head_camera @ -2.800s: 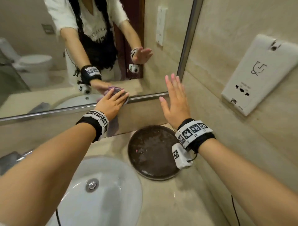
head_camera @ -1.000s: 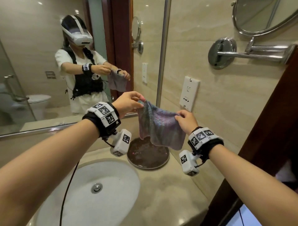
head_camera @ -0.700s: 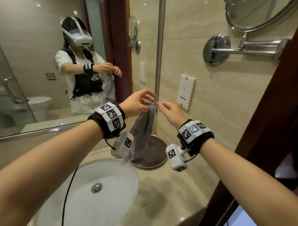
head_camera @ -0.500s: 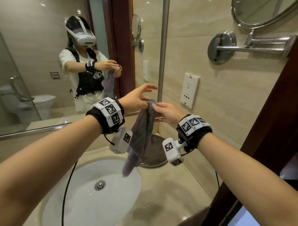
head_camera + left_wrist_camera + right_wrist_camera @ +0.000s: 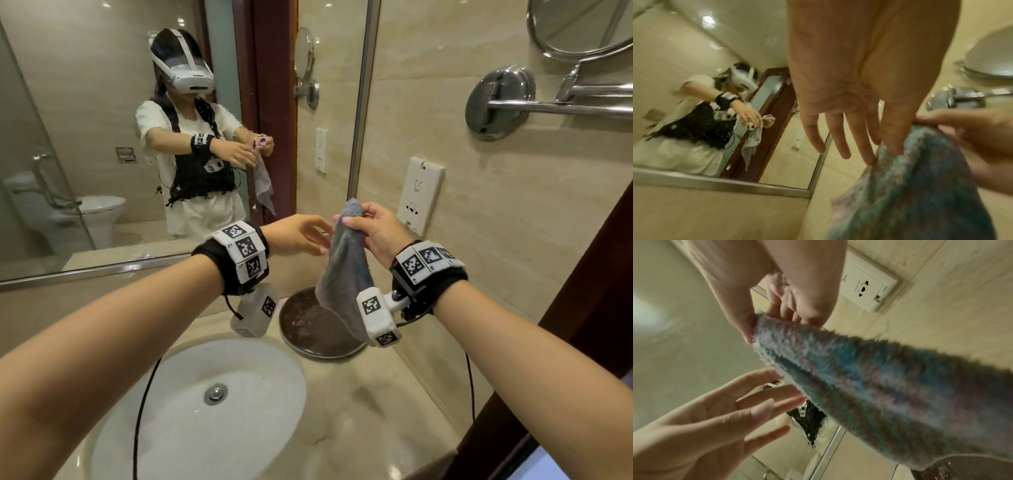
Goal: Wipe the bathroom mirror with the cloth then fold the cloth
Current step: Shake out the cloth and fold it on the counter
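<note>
From the head view, our right hand [image 5: 371, 231] pinches the top of the cloth [image 5: 344, 274], which hangs doubled in the air over the dark round tray [image 5: 308, 329] on the worktop [image 5: 394, 394], beside the mirror [image 5: 102, 137]. Our left hand [image 5: 301, 234] is spread wide, holding nothing, its fingertips at the cloth's near edge. To fold well, we judge we should run that flat hand down the hanging length, catch the bottom edge and bring it up square to the pinched corners.

From the left wrist, our straight fingers [image 5: 865, 139] just touch the cloth [image 5: 920, 186]: fluffy, mottled blue and mauve, soft and limp.

From the right wrist, thumb and fingers clamp the cloth [image 5: 869, 378] at its gathered top, and the rest hangs as a narrow, thick band with a pale hem.
</note>
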Tool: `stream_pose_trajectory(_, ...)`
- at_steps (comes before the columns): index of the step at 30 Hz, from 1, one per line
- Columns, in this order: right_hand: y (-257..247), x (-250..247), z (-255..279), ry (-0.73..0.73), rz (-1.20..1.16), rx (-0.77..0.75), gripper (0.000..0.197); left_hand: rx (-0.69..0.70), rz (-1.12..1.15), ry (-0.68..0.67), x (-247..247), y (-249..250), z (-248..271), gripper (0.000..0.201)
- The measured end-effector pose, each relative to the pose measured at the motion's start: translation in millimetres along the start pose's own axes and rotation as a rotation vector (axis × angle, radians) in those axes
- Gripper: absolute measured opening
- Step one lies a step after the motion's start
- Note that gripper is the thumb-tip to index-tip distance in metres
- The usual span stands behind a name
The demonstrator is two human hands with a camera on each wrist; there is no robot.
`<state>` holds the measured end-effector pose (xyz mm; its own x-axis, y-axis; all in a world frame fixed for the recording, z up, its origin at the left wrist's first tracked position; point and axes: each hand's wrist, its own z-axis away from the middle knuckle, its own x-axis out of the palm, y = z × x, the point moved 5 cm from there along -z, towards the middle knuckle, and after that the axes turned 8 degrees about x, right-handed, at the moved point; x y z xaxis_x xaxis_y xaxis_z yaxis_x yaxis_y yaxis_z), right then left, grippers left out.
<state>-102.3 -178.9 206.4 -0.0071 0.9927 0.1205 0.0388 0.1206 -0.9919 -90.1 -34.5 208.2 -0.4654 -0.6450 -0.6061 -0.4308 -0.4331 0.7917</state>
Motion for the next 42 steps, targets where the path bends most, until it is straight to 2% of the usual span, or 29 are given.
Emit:
stream_pose_trajectory(5, -4.3, -2.4, 3.5, -0.039, 0.030, -0.030, 0.019, 0.012, -0.075, 0.009, 16.5, -7.7, -13.6, 0.047)
stream_pose_trajectory(9, 6.0, -16.4, -1.3, 0.077, 0.122, -0.035, 0.024, -0.016, -0.185, -0.037, 27.8, -21.4, -24.3, 0.025)
stream_pose_trajectory(11, 14.7, -28.0, -2.6, 0.145, 0.155, -0.029, 0.030, -0.038, -0.271, -0.015, 28.3, -26.5, -25.3, 0.014)
stream_pose_trajectory(14, 29.5, -44.6, -1.0, 0.204, 0.194, 0.022, 0.037, -0.025, -0.281, 0.052, 28.3, -34.4, -27.4, 0.034)
stream_pose_trajectory(16, 44.0, -55.5, -1.0, 0.216, 0.217, 0.103, 0.039, -0.032, -0.275, 0.036, 32.7, -42.2, -26.6, 0.040)
stream_pose_trajectory(18, 60.0, -67.8, -1.1, 0.231, 0.241, 0.190, 0.033, -0.055, -0.301, -0.003, 40.5, -53.1, -25.8, 0.039)
stream_pose_trajectory(21, 81.1, -82.1, 2.8, 0.277, 0.288, 0.289, 0.012, -0.083, -0.393, -0.059, 52.1, -71.2, -23.1, 0.031)
stream_pose_trajectory(24, 93.5, -94.8, 2.6, 0.372, 0.443, 0.227, 0.027, -0.124, -0.538, -0.182, 66.1, -90.8, -21.4, 0.034)
stream_pose_trajectory(27, 101.8, -101.7, -1.8, 0.403, 0.662, 0.115, 0.022, -0.137, -0.693, -0.249, 74.4, -105.1, -22.7, 0.027)
stream_pose_trajectory(31, 107.5, -109.1, -5.7, 0.438, 0.798, 0.032, 0.011, -0.137, -0.783, -0.160, 70.4, -118.0, -31.9, 0.013)
stream_pose_trajectory(37, 104.5, -123.1, 3.5, 0.561, 0.733, -0.071, 0.019, -0.088, -0.867, -0.109, 67.8, -113.6, -39.8, 0.021)
stream_pose_trajectory(40, 111.4, -130.6, 24.1, 0.561, 0.774, -0.065, 0.020, -0.040, -0.856, -0.009, 71.8, -104.0, -26.7, 0.019)
stream_pose_trajectory(42, 129.6, -138.6, 42.6, 0.524, 0.793, -0.017, 0.017, -0.026, -0.783, -0.022, 85.9, -108.1, -12.3, 0.015)
